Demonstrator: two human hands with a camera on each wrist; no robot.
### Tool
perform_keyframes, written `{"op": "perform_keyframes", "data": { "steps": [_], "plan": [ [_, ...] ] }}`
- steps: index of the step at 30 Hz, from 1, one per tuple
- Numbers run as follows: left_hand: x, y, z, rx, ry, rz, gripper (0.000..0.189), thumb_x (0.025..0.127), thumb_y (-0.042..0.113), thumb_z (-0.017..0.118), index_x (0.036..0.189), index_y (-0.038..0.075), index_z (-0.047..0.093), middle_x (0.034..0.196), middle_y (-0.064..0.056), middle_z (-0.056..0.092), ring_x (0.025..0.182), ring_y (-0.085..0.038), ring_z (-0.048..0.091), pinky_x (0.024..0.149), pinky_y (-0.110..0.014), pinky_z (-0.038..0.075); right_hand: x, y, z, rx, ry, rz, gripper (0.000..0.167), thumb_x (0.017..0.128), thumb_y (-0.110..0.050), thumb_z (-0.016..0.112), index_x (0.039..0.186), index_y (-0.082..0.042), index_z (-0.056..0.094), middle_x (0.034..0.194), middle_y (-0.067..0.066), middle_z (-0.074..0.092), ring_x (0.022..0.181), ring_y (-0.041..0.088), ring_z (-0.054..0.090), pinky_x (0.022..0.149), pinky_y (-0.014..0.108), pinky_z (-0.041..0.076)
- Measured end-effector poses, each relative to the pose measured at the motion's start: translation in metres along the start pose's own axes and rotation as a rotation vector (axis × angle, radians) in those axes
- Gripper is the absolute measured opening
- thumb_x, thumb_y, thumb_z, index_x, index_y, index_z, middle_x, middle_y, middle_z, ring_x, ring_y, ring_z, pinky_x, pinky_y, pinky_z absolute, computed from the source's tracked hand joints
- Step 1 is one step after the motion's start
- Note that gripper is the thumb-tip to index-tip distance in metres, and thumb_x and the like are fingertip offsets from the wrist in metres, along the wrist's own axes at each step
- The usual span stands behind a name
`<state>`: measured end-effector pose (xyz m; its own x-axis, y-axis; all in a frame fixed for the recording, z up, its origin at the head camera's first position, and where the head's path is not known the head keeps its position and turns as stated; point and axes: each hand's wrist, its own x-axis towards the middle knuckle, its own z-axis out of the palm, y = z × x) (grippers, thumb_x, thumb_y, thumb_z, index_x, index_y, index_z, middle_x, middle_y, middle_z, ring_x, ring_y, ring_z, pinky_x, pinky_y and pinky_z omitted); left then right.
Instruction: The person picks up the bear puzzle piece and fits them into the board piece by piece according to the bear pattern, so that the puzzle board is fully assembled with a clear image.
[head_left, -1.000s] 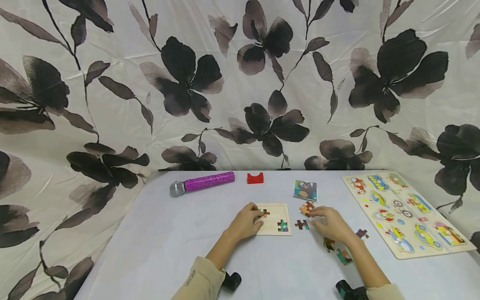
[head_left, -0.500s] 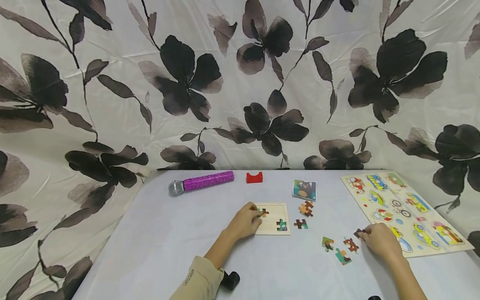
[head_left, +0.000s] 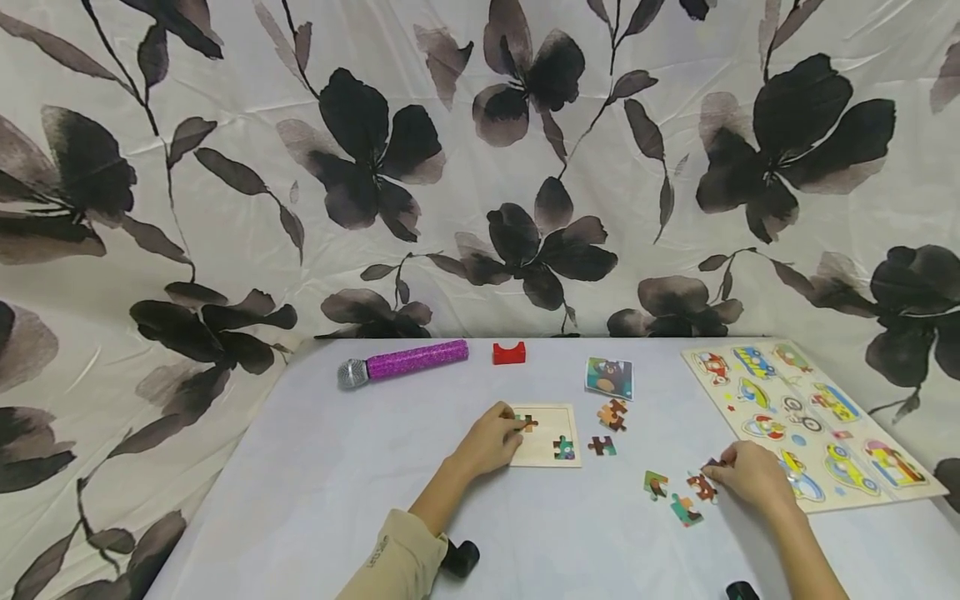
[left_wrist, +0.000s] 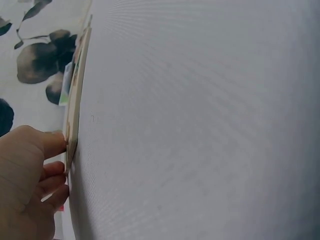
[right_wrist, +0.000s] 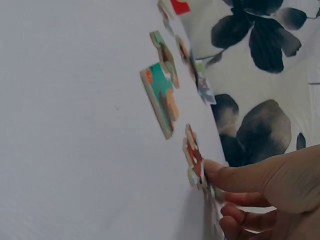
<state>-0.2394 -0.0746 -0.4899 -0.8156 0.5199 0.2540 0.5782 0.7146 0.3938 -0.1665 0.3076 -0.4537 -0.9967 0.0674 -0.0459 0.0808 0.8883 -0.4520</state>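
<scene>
My left hand (head_left: 487, 439) holds the left side of a small wooden puzzle tray (head_left: 540, 460), its fingers reaching over the rim. Inside the tray, one piece (head_left: 564, 448) lies in the lower right corner and a brown piece (head_left: 531, 422) sits by the fingertips. My right hand (head_left: 753, 477) pinches a dark puzzle piece (head_left: 712, 463), mostly hidden by the fingers. Right beside it lies a red-brown piece (right_wrist: 194, 155). A green-edged piece (head_left: 655, 484) and a teal piece (head_left: 686, 510) are just to the left.
Brown pieces (head_left: 612, 415) and a dark piece (head_left: 602, 447) lie right of the tray, below a bear picture card (head_left: 610, 379). A vehicle peg board (head_left: 825, 433) is at the right. A purple microphone (head_left: 416, 362) and a red block (head_left: 509, 354) stand behind.
My right hand has left the brown pieces by the tray, gone right to the dark piece, and shifted slightly left with it. The left hand stays at the tray.
</scene>
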Motion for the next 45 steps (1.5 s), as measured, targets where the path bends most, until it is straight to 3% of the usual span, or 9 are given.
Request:
{"op": "perform_keyframes", "data": {
  "steps": [5,12,17,20,23,31,35,40,45],
  "plan": [
    [-0.001,-0.001,0.0,-0.006,-0.01,-0.014,0.03,0.089,0.015,0.063,0.114,0.0,0.067,0.107,-0.01,0.055,0.094,-0.018,0.054,0.085,-0.032,0.048,0.006,-0.007,-0.003,0.164,0.012,0.001,0.026,0.083,-0.014,0.068,0.09,0.005,0.051,0.077,0.011,0.06,0.066,0.019,0.057,0.056,0.03,0.045],
    [0.0,-0.001,-0.001,-0.01,-0.018,-0.037,0.031,0.088,0.016,0.064,0.114,0.001,0.067,0.108,-0.009,0.055,0.09,-0.015,0.052,0.081,-0.031,0.048,0.026,-0.038,-0.004,0.741,0.055,-0.171,0.021,0.095,0.0,0.051,0.111,0.01,0.044,0.095,0.02,0.055,0.076,0.011,0.067,0.067,0.028,0.057],
    [-0.001,-0.001,-0.001,-0.016,-0.028,-0.04,0.031,0.088,0.016,0.064,0.115,0.002,0.067,0.108,-0.009,0.055,0.091,-0.016,0.052,0.081,-0.03,0.048,0.041,-0.066,-0.003,1.036,0.043,-0.272,0.026,0.092,0.001,0.054,0.118,-0.005,0.054,0.1,0.012,0.048,0.08,0.008,0.068,0.076,0.025,0.054],
    [-0.001,0.0,-0.001,-0.031,-0.024,-0.041,0.031,0.088,0.015,0.064,0.115,0.001,0.066,0.109,-0.009,0.055,0.091,-0.016,0.052,0.082,-0.032,0.048,0.049,-0.083,-0.001,1.069,0.055,-0.317,0.043,0.09,0.006,0.055,0.13,-0.007,0.052,0.103,0.01,0.047,0.082,0.006,0.067,0.077,0.022,0.053],
    [-0.002,0.001,-0.002,-0.047,-0.022,-0.041,0.032,0.087,0.015,0.064,0.116,0.0,0.066,0.109,-0.009,0.055,0.089,-0.015,0.051,0.083,-0.032,0.048,0.054,-0.098,0.002,1.038,0.094,-0.328,0.051,0.088,0.006,0.056,0.138,0.001,0.043,0.102,0.005,0.051,0.082,0.003,0.065,0.076,0.02,0.053],
    [-0.002,0.003,-0.004,-0.043,-0.033,-0.032,0.037,0.086,0.021,0.067,0.117,0.0,0.065,0.109,-0.009,0.054,0.087,-0.014,0.05,0.08,-0.03,0.047,0.057,-0.125,0.009,1.121,0.165,-0.204,0.025,0.087,0.001,0.06,0.11,0.002,0.051,0.079,-0.011,0.064,0.073,0.002,0.063,0.064,0.014,0.049],
    [-0.002,0.004,-0.006,-0.039,-0.032,-0.042,0.037,0.086,0.02,0.067,0.117,0.0,0.065,0.109,-0.008,0.054,0.088,-0.014,0.05,0.081,-0.03,0.047,0.061,-0.133,0.013,1.079,0.158,-0.214,0.033,0.091,-0.003,0.057,0.121,0.008,0.051,0.088,-0.006,0.062,0.074,0.003,0.062,0.069,0.016,0.052],
    [-0.001,0.003,-0.006,-0.035,-0.042,-0.049,0.038,0.085,0.021,0.067,0.117,0.001,0.065,0.109,-0.008,0.054,0.091,-0.015,0.051,0.084,-0.031,0.047,0.068,-0.14,0.019,1.041,0.078,-0.271,0.04,0.096,-0.003,0.049,0.133,0.011,0.043,0.108,0.015,0.05,0.077,-0.001,0.062,0.077,0.019,0.053],
    [-0.001,0.003,-0.006,-0.027,-0.047,-0.041,0.038,0.085,0.021,0.067,0.117,0.001,0.065,0.109,-0.008,0.054,0.092,-0.016,0.051,0.086,-0.031,0.047,0.078,-0.145,0.028,1.044,0.064,-0.263,0.041,0.091,0.002,0.054,0.13,0.012,0.044,0.099,0.014,0.05,0.074,0.001,0.064,0.076,0.022,0.054]
  ]
}}
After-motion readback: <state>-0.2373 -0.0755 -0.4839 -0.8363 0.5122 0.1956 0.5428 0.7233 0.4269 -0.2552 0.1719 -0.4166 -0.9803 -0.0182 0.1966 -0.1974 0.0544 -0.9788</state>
